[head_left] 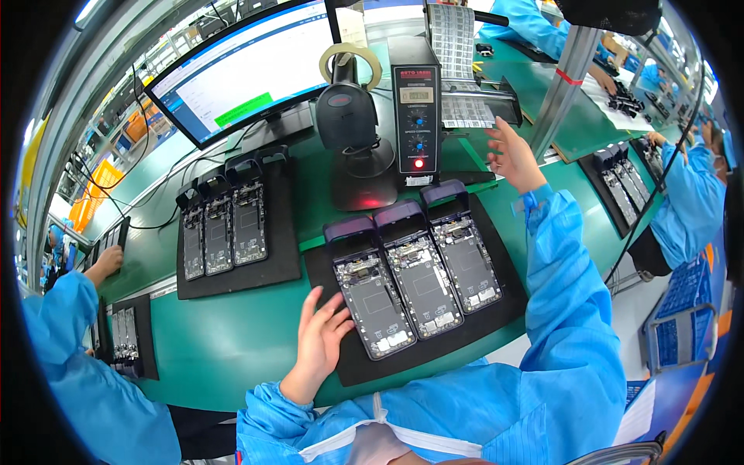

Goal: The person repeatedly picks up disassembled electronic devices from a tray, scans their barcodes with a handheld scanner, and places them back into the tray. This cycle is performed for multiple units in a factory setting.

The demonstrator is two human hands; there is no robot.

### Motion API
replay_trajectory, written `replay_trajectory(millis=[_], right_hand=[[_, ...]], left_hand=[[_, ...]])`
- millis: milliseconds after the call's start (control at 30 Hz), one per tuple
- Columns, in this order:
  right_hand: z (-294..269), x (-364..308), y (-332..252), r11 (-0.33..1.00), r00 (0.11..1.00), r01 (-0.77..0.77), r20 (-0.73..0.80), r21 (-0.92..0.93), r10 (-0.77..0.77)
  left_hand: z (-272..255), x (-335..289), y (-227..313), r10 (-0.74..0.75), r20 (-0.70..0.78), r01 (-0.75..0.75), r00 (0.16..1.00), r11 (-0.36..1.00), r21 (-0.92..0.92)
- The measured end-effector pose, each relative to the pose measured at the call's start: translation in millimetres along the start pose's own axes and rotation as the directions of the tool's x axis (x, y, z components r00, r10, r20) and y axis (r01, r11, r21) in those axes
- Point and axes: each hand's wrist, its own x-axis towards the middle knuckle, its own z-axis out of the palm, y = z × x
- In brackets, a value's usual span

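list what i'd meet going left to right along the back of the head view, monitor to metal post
Monitor, black scanner, black control box, label strip, right hand, metal post.

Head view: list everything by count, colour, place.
Monitor: one, black, upper left
Rear phones: three, black, opened, below monitor
Front phones: three, black, opened, centre
Main mats: two, black, under these phones
Other phones: several, black, both sides
Bench: one, green, under main mats
Scanner: one, black, upper centre
Tape roll: one, yellowish, behind scanner
Control box: one, black, right of scanner
Label strip: one, white, right of control box
Post: one, silver, upper right
Crates: several, blue right, orange left
Workers: several, in blue, both sides
Own sleeves: two, blue, lower half
Left hand: one, bare, beside front phones
Right hand: one, empty, near label strip
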Motion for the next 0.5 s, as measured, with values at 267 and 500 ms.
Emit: replay_trajectory(millis=[267, 500], right_hand=[[32, 2, 18, 0.966, 0.957, 0.256, -0.149, 0.038, -0.248], [119, -56, 70, 0.965, 0.913, 0.143, 0.405, -0.220, -0.043]], left_hand=[[3, 19, -11, -0.141, 0.160, 0.114, 0.977, 0.980, 0.165], [19, 10, 33, -0.001, 0.239, 0.045, 0.971, 0.983, -0.180]])
